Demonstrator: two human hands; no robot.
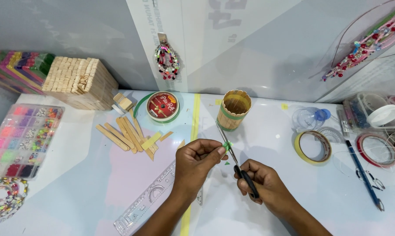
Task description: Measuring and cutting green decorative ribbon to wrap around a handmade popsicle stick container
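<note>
Fingers of the left hand pinch a small green scrap, mostly hidden. Right hand curls shut around black-handled scissors, blades at the scrap; both forearms are cut off below.

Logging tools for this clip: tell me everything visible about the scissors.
The scissors have thin silver metal blades and black handles. The right hand grips the handles, mostly hiding them. The blades point up and away toward the stick-built cup, slightly parted, closing on a small green scrap pinched by the left hand. They are held above the white table, not resting on it.
</note>
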